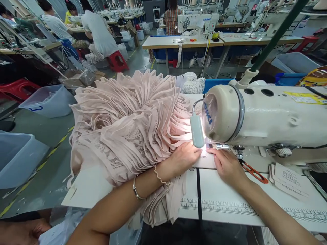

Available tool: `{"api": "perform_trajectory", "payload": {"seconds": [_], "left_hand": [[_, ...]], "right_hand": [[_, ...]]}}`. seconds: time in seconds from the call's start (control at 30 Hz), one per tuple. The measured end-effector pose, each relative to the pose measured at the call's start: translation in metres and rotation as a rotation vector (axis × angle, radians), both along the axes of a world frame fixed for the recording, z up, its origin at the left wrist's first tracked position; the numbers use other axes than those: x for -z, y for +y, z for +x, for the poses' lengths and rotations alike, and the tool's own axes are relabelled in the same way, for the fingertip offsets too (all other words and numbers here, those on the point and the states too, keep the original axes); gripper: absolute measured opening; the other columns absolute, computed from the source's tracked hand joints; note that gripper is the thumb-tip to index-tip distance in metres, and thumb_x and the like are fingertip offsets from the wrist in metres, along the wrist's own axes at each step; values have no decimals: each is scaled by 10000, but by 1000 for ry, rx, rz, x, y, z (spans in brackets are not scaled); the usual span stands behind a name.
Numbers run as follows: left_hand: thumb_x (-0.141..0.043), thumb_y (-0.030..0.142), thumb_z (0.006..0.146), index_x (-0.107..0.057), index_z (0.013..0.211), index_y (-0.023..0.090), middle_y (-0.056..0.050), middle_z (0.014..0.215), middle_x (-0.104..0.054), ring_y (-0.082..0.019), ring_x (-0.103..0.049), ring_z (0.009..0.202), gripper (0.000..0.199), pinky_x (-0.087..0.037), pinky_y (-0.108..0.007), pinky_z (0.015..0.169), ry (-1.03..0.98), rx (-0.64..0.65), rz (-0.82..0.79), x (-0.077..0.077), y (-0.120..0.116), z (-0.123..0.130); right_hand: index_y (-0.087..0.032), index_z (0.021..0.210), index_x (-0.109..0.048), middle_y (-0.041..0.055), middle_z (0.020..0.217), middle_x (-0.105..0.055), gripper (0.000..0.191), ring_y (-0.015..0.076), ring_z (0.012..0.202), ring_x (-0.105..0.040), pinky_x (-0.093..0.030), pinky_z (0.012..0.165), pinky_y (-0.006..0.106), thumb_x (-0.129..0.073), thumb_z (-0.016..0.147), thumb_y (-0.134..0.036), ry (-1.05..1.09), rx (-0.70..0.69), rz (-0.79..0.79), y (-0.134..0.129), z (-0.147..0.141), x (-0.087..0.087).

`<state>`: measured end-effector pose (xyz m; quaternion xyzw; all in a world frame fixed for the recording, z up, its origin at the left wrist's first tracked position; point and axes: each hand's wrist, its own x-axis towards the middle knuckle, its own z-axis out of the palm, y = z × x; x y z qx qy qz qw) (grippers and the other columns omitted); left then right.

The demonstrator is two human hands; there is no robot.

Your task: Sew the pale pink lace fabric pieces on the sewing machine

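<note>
A small pale pink fabric piece [203, 152] lies brightly lit under the head of a white sewing machine [265, 114]. My left hand [185, 157] is closed on its left side, fingertips pressed together beside the needle area. From the right, my right hand [227, 166] reaches in, its fingers closed at the piece's right edge; the thumb partly hides the grip. A grey clip-on lamp [197, 130] hangs just above my fingertips and covers the needle. Beside and under my left forearm spreads a big heap of pale pink lace garment pieces [133, 119].
Orange-handled thread snips [255, 173] and paper slips [288, 180] lie right of my right hand. A ruler strip [230, 207] runs along the table front. At lower left, another person's hand [22, 231] is beside plastic wrapping. Plastic bins [51, 102] stand on the floor.
</note>
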<state>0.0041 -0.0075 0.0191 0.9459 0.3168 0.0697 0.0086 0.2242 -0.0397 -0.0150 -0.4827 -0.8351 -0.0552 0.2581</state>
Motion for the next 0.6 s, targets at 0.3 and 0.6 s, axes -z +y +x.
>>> {"api": "perform_trajectory", "payload": {"seconds": [0.3,0.6], "left_hand": [[-398,306,1056,-599,1018,195,-18,937,-576,-162,-531,842,232,-447,-266,736,-338,-93,-317,2,5,-2],[-365,104,1034,-618,974,124,-46,909,-569,-163,-529,803,261,-419,-285,720,-114,122,-51,3,-1,-2]], "right_hand": [[-245,1073,-632,6,943,-750,199,175,821,-691,-517,741,310,-476,973,-174,36,-33,1,2,3,-3],[-171,921,-664,6,820,-730,43,148,776,-636,-469,809,281,-670,898,-136,-176,-154,309,0,-5,-14]]}}
